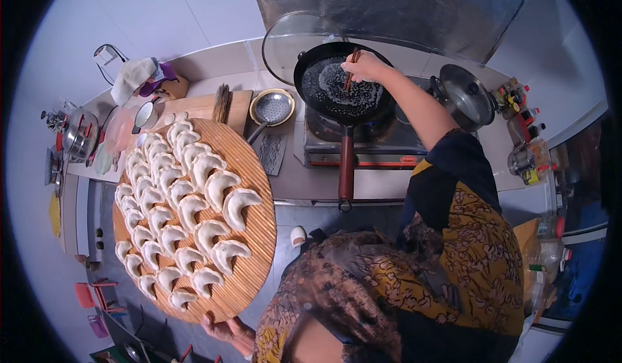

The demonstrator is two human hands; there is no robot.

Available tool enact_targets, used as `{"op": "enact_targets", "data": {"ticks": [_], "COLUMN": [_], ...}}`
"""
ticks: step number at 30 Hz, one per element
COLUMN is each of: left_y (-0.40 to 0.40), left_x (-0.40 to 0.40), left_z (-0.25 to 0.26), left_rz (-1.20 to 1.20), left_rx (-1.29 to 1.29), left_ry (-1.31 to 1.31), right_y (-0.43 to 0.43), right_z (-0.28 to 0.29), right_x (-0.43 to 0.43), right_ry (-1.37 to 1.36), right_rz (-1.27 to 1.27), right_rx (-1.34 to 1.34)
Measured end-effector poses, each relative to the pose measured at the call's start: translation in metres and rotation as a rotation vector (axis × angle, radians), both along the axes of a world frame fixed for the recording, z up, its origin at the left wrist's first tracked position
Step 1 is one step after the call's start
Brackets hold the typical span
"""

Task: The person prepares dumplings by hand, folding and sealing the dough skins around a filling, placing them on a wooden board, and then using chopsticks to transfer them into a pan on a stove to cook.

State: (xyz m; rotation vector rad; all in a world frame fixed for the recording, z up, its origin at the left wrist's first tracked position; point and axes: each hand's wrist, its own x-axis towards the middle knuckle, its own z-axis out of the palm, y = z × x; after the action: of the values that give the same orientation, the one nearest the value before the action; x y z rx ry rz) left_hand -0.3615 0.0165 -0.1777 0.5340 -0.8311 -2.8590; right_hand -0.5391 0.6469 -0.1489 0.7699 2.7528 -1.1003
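My right hand [368, 66] grips a pair of brown chopsticks [347, 82], their tips down in a black frying pan [311, 103]. Pale, bubbly liquid [330, 79] covers much of the pan's bottom. The pan sits on a gas stove [316, 144], its reddish-brown handle [346, 164] pointing towards me. Low on the left, my left hand [228, 333] holds the near rim of a round, ridged tray [252, 261]. Several rows of uncooked, crescent-shaped dumplings [172, 239] lie on it. The tray is raised beside the counter and covers part of it.
A glass lid [286, 45] leans against the wall behind the pan. Right of the pan stands a lidded pot [464, 98], with seasoning bottles [527, 117] beyond. A perforated skimmer [273, 108] rests over a bowl, near a wooden board [199, 103] and a bristle brush [222, 103].
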Motion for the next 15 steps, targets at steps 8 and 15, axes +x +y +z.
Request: {"op": "enact_targets", "data": {"ticks": [8,15], "left_y": [-0.007,-0.01], "left_x": [-0.007,-0.01], "left_z": [0.001,0.0], "left_rz": [-0.035,-0.086], "left_rx": [0.036,0.028], "left_ry": [0.006,0.029], "right_y": [-0.007,-0.018], "right_z": [0.042,0.027], "right_x": [0.0,-0.015], "right_ry": [0.146,0.179], "right_rz": [-0.053,-0.056], "right_rx": [-0.018,0.006]}}
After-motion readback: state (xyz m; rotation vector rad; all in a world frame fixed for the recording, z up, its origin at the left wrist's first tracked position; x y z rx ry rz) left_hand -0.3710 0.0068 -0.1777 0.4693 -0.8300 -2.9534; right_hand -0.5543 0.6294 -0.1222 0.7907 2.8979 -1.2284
